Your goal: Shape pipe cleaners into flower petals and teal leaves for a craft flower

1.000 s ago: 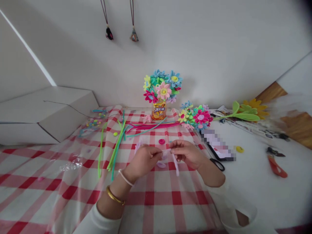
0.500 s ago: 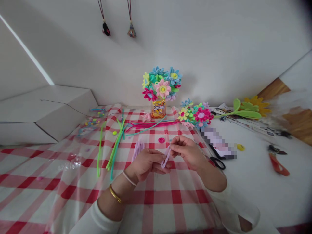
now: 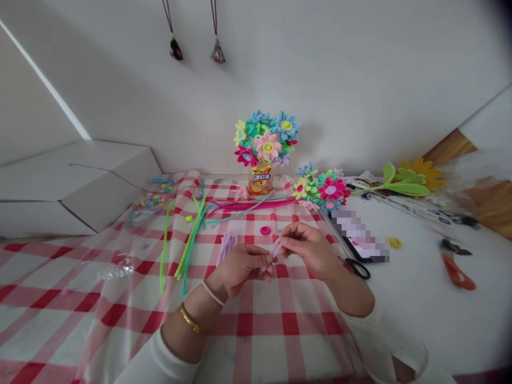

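Between my two hands is a short, bent lilac pipe cleaner (image 3: 276, 249). My left hand (image 3: 246, 266) pinches its lower end between thumb and fingers, and part of the piece is hidden there. The upper end sits between the thumb and forefinger of my right hand (image 3: 307, 248). Just behind my left hand lies a bundle of lilac pipe cleaners (image 3: 227, 246) on the checked cloth. A dark pink button-like disc (image 3: 265, 230) rests beyond my fingertips.
Green pipe cleaners (image 3: 188, 248) and dark pink ones (image 3: 252, 204) lie around. Behind stands a flower-filled bottle (image 3: 261, 180), beside a bouquet (image 3: 330, 189). At right are a phone (image 3: 360, 237), black scissors handle (image 3: 358, 268) and orange-handled pliers (image 3: 458, 271). A white box (image 3: 76, 186) stands left.
The lilac loop that hung open over my left fingers is now pressed narrower and mostly covered by them. My left fingers have curled in slightly; my right hand has barely moved.
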A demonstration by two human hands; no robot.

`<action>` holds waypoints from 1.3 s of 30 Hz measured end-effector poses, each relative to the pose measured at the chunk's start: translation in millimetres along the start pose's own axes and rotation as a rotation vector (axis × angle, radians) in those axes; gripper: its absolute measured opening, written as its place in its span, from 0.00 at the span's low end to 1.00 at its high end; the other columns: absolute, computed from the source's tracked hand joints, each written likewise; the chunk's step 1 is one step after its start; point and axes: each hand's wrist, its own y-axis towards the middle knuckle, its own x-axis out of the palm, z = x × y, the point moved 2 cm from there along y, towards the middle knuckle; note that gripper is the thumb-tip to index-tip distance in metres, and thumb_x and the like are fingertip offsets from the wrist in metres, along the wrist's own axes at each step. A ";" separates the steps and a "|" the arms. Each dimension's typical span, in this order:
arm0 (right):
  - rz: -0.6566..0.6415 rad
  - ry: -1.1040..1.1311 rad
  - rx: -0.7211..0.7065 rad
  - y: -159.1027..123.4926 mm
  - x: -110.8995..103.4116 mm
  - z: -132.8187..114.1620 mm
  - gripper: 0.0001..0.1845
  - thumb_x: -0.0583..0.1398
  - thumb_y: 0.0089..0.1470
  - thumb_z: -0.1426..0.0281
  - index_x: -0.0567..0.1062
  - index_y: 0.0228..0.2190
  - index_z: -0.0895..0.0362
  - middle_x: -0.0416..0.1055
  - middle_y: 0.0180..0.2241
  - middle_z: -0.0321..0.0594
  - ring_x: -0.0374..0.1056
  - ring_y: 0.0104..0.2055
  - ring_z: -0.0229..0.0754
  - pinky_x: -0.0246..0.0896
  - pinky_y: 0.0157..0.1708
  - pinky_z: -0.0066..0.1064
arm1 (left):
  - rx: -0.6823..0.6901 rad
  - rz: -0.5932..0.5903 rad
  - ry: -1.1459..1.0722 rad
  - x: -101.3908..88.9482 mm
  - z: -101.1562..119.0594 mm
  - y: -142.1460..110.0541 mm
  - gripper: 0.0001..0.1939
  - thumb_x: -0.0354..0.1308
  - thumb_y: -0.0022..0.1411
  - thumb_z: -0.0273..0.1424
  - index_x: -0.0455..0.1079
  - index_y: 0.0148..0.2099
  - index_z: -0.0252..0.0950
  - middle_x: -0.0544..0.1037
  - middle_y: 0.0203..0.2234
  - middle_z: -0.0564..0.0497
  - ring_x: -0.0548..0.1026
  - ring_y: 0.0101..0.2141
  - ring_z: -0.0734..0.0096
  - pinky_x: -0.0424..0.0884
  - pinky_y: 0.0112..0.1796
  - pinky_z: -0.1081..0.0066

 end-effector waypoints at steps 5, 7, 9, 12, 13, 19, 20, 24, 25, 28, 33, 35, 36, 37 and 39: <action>-0.118 -0.230 -0.019 -0.1 -10.0 3.0 0.10 0.61 0.48 0.68 0.74 0.35 0.57 0.71 0.29 0.37 0.67 0.30 0.35 0.63 0.32 0.28 | 0.003 -0.054 -0.045 1.0 3.0 -3.4 0.07 0.62 0.47 0.28 0.73 0.26 0.27 0.72 0.18 0.49 0.70 0.21 0.74 0.66 0.26 0.72; -0.147 -0.275 -0.023 -0.3 -13.3 4.0 0.11 0.61 0.48 0.67 0.75 0.35 0.57 0.71 0.31 0.38 0.67 0.31 0.35 0.63 0.32 0.28 | 0.007 -0.095 -0.065 1.5 2.8 -4.6 0.06 0.62 0.47 0.27 0.73 0.25 0.27 0.72 0.17 0.49 0.70 0.21 0.73 0.65 0.25 0.72; -0.170 -0.270 -0.023 -0.5 -15.1 4.3 0.11 0.60 0.49 0.67 0.75 0.37 0.57 0.72 0.30 0.38 0.67 0.31 0.36 0.63 0.33 0.28 | 0.016 -0.133 -0.082 1.9 2.3 -5.1 0.06 0.62 0.47 0.27 0.73 0.26 0.27 0.72 0.17 0.49 0.70 0.21 0.73 0.65 0.24 0.72; -0.197 -0.255 -0.040 -0.8 -15.7 3.6 0.12 0.60 0.49 0.67 0.75 0.37 0.57 0.71 0.28 0.38 0.68 0.31 0.36 0.64 0.33 0.29 | 0.026 -0.168 -0.089 1.9 2.1 -5.3 0.07 0.61 0.48 0.28 0.74 0.27 0.27 0.72 0.17 0.49 0.69 0.21 0.73 0.65 0.24 0.72; -0.199 -0.259 -0.048 -0.9 -15.6 3.4 0.11 0.60 0.49 0.67 0.75 0.36 0.57 0.72 0.28 0.38 0.68 0.31 0.37 0.64 0.33 0.29 | 0.026 -0.172 -0.088 1.8 2.3 -5.4 0.07 0.62 0.48 0.29 0.74 0.28 0.27 0.72 0.17 0.49 0.69 0.21 0.73 0.65 0.25 0.72; -0.150 -0.307 -0.075 -0.7 -15.9 5.1 0.09 0.60 0.49 0.65 0.76 0.32 0.56 0.73 0.26 0.37 0.69 0.29 0.37 0.65 0.31 0.30 | 0.020 -0.156 -0.072 1.6 3.1 -6.4 0.08 0.63 0.46 0.30 0.75 0.28 0.27 0.72 0.16 0.49 0.69 0.20 0.73 0.65 0.25 0.71; -0.148 -0.304 -0.076 -0.7 -15.9 5.2 0.09 0.60 0.49 0.65 0.76 0.32 0.56 0.73 0.26 0.37 0.69 0.29 0.37 0.65 0.31 0.30 | 0.020 -0.151 -0.067 1.7 3.0 -6.4 0.09 0.63 0.46 0.30 0.75 0.28 0.27 0.72 0.17 0.49 0.69 0.20 0.73 0.65 0.25 0.71; -0.158 -0.294 -0.089 -1.2 -15.1 3.4 0.09 0.61 0.48 0.66 0.77 0.33 0.55 0.74 0.27 0.37 0.70 0.30 0.38 0.65 0.32 0.29 | 0.031 -0.148 -0.064 1.6 2.3 -6.4 0.08 0.63 0.46 0.29 0.75 0.29 0.27 0.74 0.17 0.48 0.70 0.20 0.72 0.66 0.26 0.70; -0.154 -0.304 -0.097 -1.3 -14.8 2.7 0.09 0.61 0.47 0.66 0.77 0.32 0.55 0.74 0.28 0.37 0.70 0.30 0.38 0.65 0.32 0.29 | 0.034 -0.154 -0.064 1.6 2.2 -6.5 0.08 0.62 0.47 0.29 0.75 0.29 0.27 0.74 0.17 0.48 0.71 0.20 0.72 0.66 0.27 0.69; -0.122 -0.346 -0.117 -1.3 -14.7 1.6 0.07 0.62 0.47 0.66 0.77 0.30 0.54 0.74 0.27 0.36 0.70 0.29 0.37 0.65 0.31 0.28 | 0.039 -0.169 -0.059 1.4 2.0 -6.8 0.08 0.62 0.47 0.29 0.75 0.29 0.27 0.75 0.17 0.48 0.71 0.20 0.71 0.66 0.28 0.68; -0.105 -0.405 -0.154 -0.4 -16.2 4.6 0.06 0.61 0.47 0.66 0.77 0.29 0.54 0.75 0.26 0.36 0.69 0.29 0.38 0.64 0.29 0.29 | 0.041 -0.159 -0.040 1.7 2.7 -6.0 0.09 0.63 0.47 0.30 0.75 0.30 0.28 0.76 0.21 0.46 0.72 0.22 0.71 0.67 0.30 0.68; -0.117 -0.409 -0.160 -0.1 -16.3 6.8 0.06 0.61 0.48 0.66 0.77 0.29 0.54 0.75 0.27 0.37 0.69 0.29 0.38 0.64 0.30 0.29 | 0.042 -0.147 -0.036 2.1 3.1 -5.4 0.10 0.63 0.47 0.31 0.75 0.31 0.28 0.76 0.22 0.46 0.72 0.22 0.71 0.67 0.29 0.68; -0.128 -0.405 -0.159 0.1 -16.0 7.7 0.07 0.60 0.48 0.66 0.77 0.30 0.54 0.75 0.27 0.37 0.69 0.30 0.39 0.65 0.31 0.30 | 0.041 -0.140 -0.038 2.3 3.2 -5.3 0.10 0.64 0.47 0.32 0.75 0.31 0.29 0.76 0.21 0.46 0.72 0.22 0.71 0.67 0.29 0.69; -0.139 -0.402 -0.158 0.1 -15.7 8.3 0.07 0.60 0.49 0.66 0.77 0.30 0.54 0.74 0.28 0.37 0.69 0.30 0.39 0.65 0.31 0.30 | 0.039 -0.132 -0.041 2.4 3.4 -5.1 0.11 0.64 0.47 0.32 0.74 0.31 0.29 0.76 0.21 0.47 0.72 0.22 0.72 0.67 0.29 0.69; -0.150 -0.412 -0.168 0.1 -15.1 8.1 0.08 0.60 0.49 0.65 0.77 0.31 0.53 0.74 0.29 0.38 0.70 0.31 0.40 0.65 0.32 0.31 | 0.031 -0.114 -0.047 2.3 3.5 -5.2 0.10 0.64 0.47 0.32 0.74 0.30 0.29 0.75 0.20 0.47 0.72 0.22 0.72 0.67 0.29 0.70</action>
